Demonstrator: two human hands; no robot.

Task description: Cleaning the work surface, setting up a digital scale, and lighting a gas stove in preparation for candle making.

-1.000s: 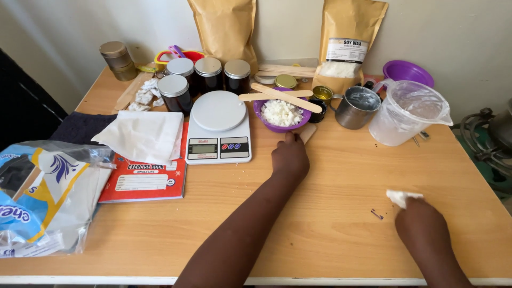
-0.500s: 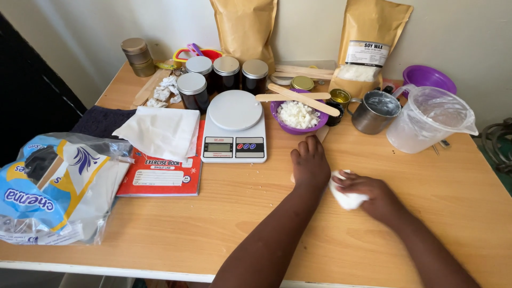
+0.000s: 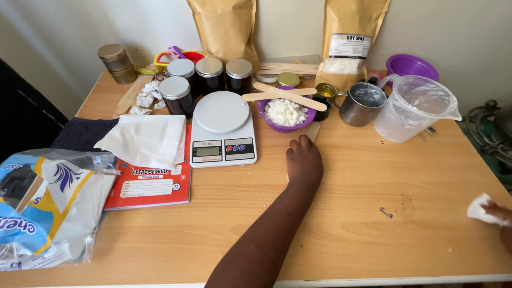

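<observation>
- The right hand (image 3: 501, 224) is mostly cut off at the frame's right edge; only fingertips show, pinched on a crumpled white tissue (image 3: 480, 209) pressed to the wooden table (image 3: 373, 213) near its right edge.
- The left hand (image 3: 304, 162) lies flat, palm down, mid-table, fingers together and holding nothing; it covers the lower end of a flat wooden stick (image 3: 313, 129).
- Just beyond its fingertips sits a purple bowl (image 3: 286, 114) of white waxy flakes, with two more flat sticks laid across the rim.
- The smooth white kitchen scale (image 3: 222, 128) stands just left of that hand, beside a red exercise book (image 3: 149, 184) partly hidden under a soft white napkin (image 3: 145, 138).
- A small dark speck (image 3: 386, 213) lies on the bare wood between the hands; what it is I cannot tell.
- The front half of the table is open room.
</observation>
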